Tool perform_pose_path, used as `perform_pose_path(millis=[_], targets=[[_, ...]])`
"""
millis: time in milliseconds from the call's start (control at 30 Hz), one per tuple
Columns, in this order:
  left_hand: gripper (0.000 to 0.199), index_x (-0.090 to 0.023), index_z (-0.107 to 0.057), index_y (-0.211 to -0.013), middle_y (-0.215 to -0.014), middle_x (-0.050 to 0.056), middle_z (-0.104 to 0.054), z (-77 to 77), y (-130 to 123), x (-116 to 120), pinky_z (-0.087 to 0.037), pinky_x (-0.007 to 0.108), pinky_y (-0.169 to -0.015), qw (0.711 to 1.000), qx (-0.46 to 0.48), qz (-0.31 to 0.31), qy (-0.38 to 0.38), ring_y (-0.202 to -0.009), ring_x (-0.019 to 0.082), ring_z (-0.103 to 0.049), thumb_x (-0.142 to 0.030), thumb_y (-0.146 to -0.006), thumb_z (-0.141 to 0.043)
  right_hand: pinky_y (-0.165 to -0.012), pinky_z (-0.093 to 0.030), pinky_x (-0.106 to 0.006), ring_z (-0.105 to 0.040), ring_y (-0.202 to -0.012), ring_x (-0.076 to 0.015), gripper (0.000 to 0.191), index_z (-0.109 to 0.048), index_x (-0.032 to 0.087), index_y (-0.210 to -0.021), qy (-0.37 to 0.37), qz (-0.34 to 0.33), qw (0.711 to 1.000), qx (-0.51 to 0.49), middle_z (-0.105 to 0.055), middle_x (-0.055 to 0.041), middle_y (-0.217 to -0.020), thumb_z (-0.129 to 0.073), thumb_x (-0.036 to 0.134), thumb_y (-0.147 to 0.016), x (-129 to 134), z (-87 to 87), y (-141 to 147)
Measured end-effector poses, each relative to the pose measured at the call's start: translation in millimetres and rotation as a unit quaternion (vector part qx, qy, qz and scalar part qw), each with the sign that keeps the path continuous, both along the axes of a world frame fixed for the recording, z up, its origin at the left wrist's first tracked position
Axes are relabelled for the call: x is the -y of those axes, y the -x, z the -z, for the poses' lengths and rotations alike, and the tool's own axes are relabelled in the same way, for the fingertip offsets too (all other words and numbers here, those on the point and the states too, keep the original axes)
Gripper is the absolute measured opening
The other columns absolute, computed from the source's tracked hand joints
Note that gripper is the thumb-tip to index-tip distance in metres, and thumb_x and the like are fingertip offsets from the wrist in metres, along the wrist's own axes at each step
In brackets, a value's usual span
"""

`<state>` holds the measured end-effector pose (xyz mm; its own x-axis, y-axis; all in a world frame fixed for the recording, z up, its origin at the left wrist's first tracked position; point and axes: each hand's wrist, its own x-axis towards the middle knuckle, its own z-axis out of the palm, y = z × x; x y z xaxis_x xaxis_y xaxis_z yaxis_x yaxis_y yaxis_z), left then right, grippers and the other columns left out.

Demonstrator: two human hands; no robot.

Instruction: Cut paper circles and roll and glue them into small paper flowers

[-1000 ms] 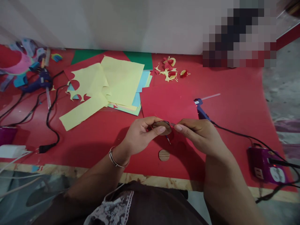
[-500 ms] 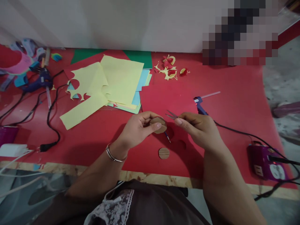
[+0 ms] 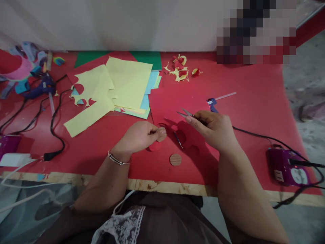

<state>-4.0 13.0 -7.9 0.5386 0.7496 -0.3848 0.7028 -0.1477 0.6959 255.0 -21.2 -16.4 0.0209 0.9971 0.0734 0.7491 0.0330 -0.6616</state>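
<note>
Between thumb and fingers, my left hand (image 3: 141, 137) pinches a small brown disc (image 3: 160, 134). Some red paper (image 3: 155, 146) shows just under that hand. My right hand (image 3: 213, 130) is closed round small scissors (image 3: 185, 113), whose blades are apart and point left. Beneath the scissors lies a red paper sheet (image 3: 177, 100) with rounded cut-outs along its near edge. A thin dark blue pen-like tool (image 3: 178, 140) rests between my hands. Nearer the table edge sits a second brown disc (image 3: 175, 159) with a striped surface.
Yellow sheets (image 3: 130, 83) lie stacked over coloured paper at left. Behind are paper scraps (image 3: 179, 69). One blue glue gun (image 3: 212, 104) is beyond my right hand, another (image 3: 44, 86) at far left with cables. A purple box (image 3: 288, 167) stands at right.
My left hand has moved left with the brown disc, away from the scissors, uncovering more of the pen-like tool. The scissors' blades are wider apart. The whole view has shifted slightly.
</note>
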Motion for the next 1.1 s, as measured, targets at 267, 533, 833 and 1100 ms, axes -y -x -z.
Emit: perform_pose_path(millis=[267,533,833,1100], targets=[[0.062,-0.022,-0.07,-0.069,-0.065,0.007,-0.063,-2.2,16.1,-2.7,-0.031,0.034,-0.063,0.981,-0.162,-0.067,-0.084,-0.068,0.024,-0.06,-0.07,-0.1,-0.047,-0.056,-0.022,-0.032,-0.04,-0.055,-0.013,0.055,-0.053,0.022,-0.067,0.117,-0.065,0.984,0.118,-0.052,-0.0001,-0.059,-0.062,0.067,-0.097,0.1,1.8,7.2],[0.022,-0.027,-0.072,-0.096,-0.088,0.007,-0.075,-7.2,32.6,-25.0,-0.039,0.038,-0.07,0.959,-0.116,-0.142,-0.215,-0.081,0.028,-0.064,-0.049,-0.09,-0.073,-0.056,-0.022,-0.032,-0.04,-0.054,-0.0134,0.056,-0.05,0.022,-0.066,0.147,-0.101,0.971,0.16,-0.056,-0.0011,-0.061,-0.059,0.066,-0.1,-0.5,2.8,15.5],[0.07,-0.012,-0.065,-0.139,-0.135,0.019,-0.066,19.3,-20.3,-131.3,-0.043,0.05,-0.112,0.959,-0.114,-0.032,-0.256,-0.13,0.041,-0.053,-0.032,-0.076,-0.088,-0.058,-0.025,-0.031,-0.049,-0.057,-0.015,0.05,-0.061,0.021,-0.073,0.172,-0.142,0.958,0.18,-0.066,-0.0042,-0.069,-0.058,0.061,-0.103,-1.0,-2.0,25.4],[0.011,-0.018,-0.071,-0.088,-0.094,0.005,-0.072,31.1,-17.0,-150.8,-0.052,0.037,-0.087,0.986,0.082,-0.022,-0.142,-0.089,0.022,-0.064,-0.025,-0.082,-0.077,-0.058,-0.023,-0.031,-0.047,-0.057,-0.0147,0.054,-0.058,0.021,-0.072,0.157,-0.133,0.96,0.19,-0.065,-0.0041,-0.068,-0.057,0.066,-0.102,0.6,-1.8,24.5]])
